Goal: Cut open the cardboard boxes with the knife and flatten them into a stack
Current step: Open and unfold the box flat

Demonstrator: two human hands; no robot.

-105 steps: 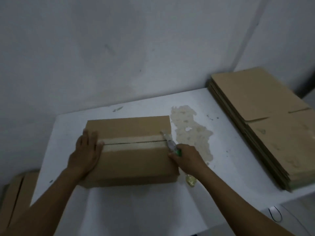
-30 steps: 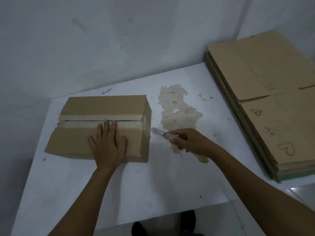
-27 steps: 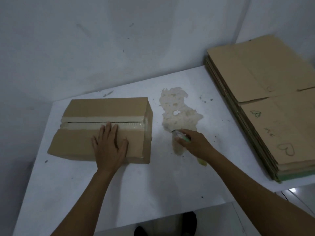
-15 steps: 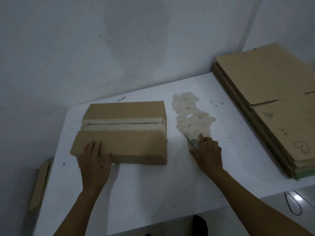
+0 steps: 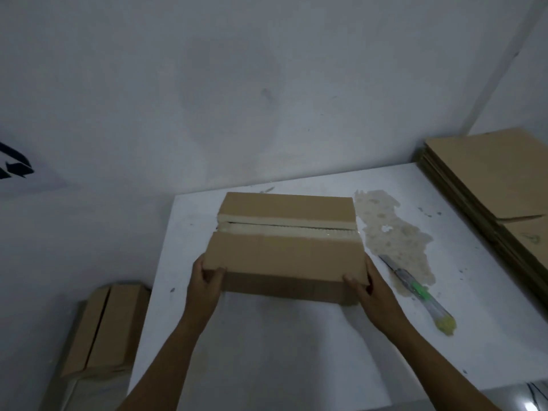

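Head view looks down on a white table (image 5: 267,351), with a stack of flattened cardboard (image 5: 486,179) along its right edge. A cardboard box (image 5: 284,253) sits mid-table, its taped top seam slit lengthwise. The left hand (image 5: 204,286) and right hand (image 5: 373,289) each clasp a near corner, fingers curled round the box's ends. The knife (image 5: 415,289) lies loose on the table, just right of the right hand.

Right edge crops the flattened stack (image 5: 486,179).
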